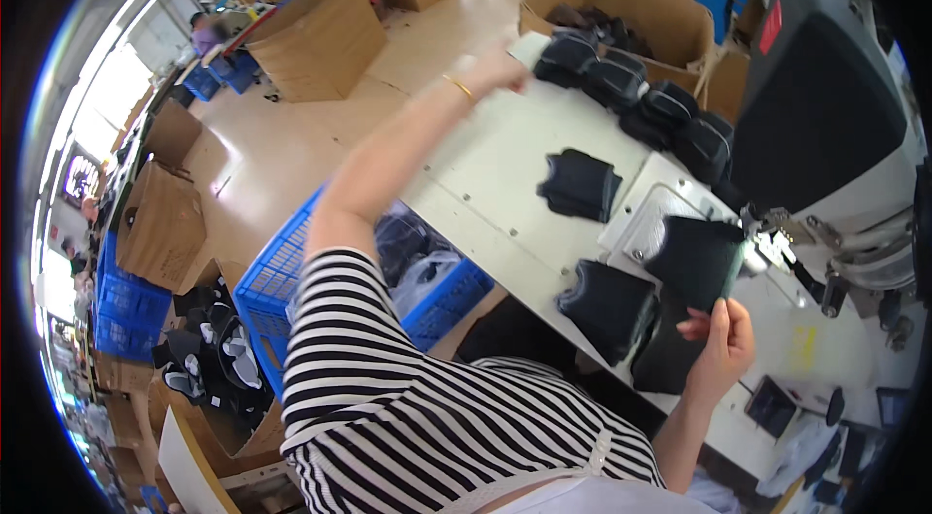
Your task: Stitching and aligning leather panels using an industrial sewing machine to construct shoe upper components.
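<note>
At the sewing machine, my right hand [720, 344] pinches the near edge of a dark fabric piece [695, 257], which lies over the machine's metal plate [660, 208]. Below it, beside that hand, is another dark piece [668, 354], and a stack of dark cut pieces [607, 305] lies just to its left. My left arm stretches to the far end of the table, where my left hand [497, 69] has its fingers curled beside a small pale flat area; what they hold, if anything, is hidden. Bundled dark pieces [614, 77] line up near it. A smaller dark stack [580, 184] lies mid-table.
The sewing machine head [825, 87] rises at the right. Beyond the white table [485, 194] stands a large cardboard box [670, 19] with dark cloth. A blue crate [447, 305] with plastic bags sits under my left arm. More boxes [320, 38] and people are farther off.
</note>
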`<state>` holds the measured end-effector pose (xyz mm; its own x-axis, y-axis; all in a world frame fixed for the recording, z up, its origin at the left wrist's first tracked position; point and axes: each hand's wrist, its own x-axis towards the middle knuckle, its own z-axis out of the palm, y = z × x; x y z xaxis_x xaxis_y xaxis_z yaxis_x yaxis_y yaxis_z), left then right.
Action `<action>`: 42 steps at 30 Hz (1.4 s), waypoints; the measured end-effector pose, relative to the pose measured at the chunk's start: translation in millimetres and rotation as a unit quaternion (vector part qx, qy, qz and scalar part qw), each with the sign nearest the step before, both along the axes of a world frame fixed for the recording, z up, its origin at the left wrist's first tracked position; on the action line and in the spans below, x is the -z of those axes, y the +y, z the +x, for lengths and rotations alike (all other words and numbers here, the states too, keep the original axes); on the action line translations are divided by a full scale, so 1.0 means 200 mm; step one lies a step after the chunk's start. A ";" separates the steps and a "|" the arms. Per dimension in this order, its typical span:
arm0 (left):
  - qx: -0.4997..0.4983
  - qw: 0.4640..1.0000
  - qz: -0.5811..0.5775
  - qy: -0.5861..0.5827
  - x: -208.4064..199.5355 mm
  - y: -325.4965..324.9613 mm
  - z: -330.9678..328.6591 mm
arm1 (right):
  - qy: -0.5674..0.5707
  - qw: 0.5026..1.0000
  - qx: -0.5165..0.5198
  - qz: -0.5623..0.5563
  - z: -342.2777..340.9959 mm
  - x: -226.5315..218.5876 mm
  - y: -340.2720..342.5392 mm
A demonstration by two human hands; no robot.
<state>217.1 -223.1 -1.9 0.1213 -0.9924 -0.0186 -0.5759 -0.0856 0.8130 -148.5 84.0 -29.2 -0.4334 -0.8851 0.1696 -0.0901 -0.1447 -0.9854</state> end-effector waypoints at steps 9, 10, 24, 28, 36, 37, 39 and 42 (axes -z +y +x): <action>0.230 0.949 0.085 -0.197 -0.20 -0.20 -0.23 | 0.017 1.000 -0.009 -0.014 0.00 0.00 -0.01; 0.244 0.943 0.098 -0.202 -0.20 -0.25 -0.29 | 0.017 1.000 -0.008 -0.008 0.00 0.00 -0.01; 0.283 0.894 0.106 -0.330 -0.14 -0.52 -0.65 | 0.000 1.000 -0.007 0.010 0.01 -0.02 0.00; 0.279 0.905 -0.088 -0.308 -0.07 -0.36 -0.73 | -0.005 1.000 -0.016 0.007 0.01 -0.02 0.00; 0.412 0.890 -0.173 0.092 0.04 0.49 -1.06 | -0.026 0.999 -0.029 -0.001 0.01 -0.02 -0.01; 0.428 0.884 -0.132 0.137 0.04 0.55 -1.08 | -0.014 1.000 -0.023 0.004 0.01 -0.02 -0.01; 0.446 0.874 -0.083 0.173 0.03 0.60 -1.12 | -0.024 0.999 -0.030 -0.002 0.01 -0.03 -0.01; 0.463 0.859 -0.090 0.198 0.02 0.62 -1.16 | -0.029 0.999 -0.033 0.000 0.02 -0.03 -0.01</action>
<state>-14.9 -100.1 -5.3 -0.7030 -0.6509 0.2866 -0.0052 0.4077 0.9131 -144.7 81.5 -23.3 -0.3831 -0.9119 0.1470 -0.0236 -0.1494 -0.9885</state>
